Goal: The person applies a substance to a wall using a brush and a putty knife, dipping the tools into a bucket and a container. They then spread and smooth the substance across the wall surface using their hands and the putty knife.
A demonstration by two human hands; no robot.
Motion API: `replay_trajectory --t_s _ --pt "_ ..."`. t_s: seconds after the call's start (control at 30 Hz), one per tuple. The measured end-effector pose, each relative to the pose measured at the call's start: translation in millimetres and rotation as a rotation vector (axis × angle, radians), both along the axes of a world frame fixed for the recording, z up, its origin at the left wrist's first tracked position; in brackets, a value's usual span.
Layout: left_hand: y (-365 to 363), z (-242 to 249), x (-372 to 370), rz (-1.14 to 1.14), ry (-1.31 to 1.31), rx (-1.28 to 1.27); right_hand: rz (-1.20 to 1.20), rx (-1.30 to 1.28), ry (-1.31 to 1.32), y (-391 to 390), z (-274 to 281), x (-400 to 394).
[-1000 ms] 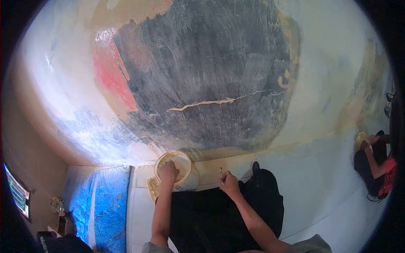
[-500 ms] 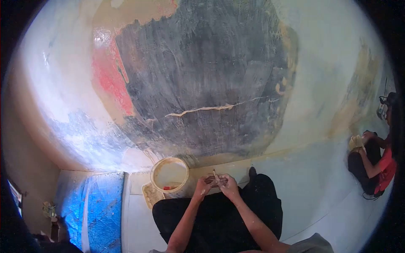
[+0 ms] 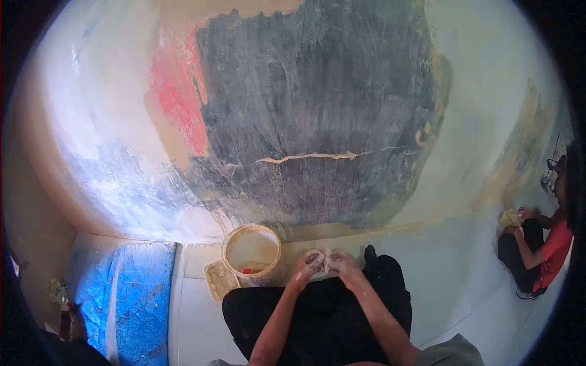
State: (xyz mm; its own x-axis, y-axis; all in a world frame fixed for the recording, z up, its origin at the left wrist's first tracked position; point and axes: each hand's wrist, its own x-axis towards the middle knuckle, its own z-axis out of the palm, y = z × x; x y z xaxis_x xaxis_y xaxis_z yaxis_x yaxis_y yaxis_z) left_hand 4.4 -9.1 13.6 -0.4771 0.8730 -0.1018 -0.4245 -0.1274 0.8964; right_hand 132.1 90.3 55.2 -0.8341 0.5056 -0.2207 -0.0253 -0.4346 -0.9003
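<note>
My left hand and my right hand are close together above my dark-clothed lap, both dusted with pale residue. The fingers of each hand are curled inward and closed. What they hold, if anything, is too small and blurred to make out. Left of my hands stands a round, pale bucket with a whitish inside and a small red item in it. Beside the bucket lies a shallow tray with crusty beige material.
Ahead rises a wall with a large dark patch and a pale crack. A blue sheet lies at left. On the right, a person in red sits holding a yellowish cloth-like thing. Another person's hand shows at lower left.
My view has shifted a little. A small pale stick-like thing stood up between my hands earlier; now it cannot be made out. My right hand has curled and turned.
</note>
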Motion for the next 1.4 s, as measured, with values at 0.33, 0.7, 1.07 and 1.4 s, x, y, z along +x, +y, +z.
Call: replay_trajectory --t_s 0.33,0.7,1.07,1.4 --pt "0 -19 -18 0.25 -0.212 -0.042 -1.049 1.752 0.375 94 322 -81" --pt "1 -19 -18 0.287 -0.302 -0.055 -0.816 2.773 0.417 89 453 -160" --pt "-5 -11 -10 0.303 -0.355 -0.033 -0.952 2.916 0.438 119 507 -149" --pt "-8 -14 -15 0.342 -0.407 -0.028 -0.836 2.624 0.647 120 513 -150"
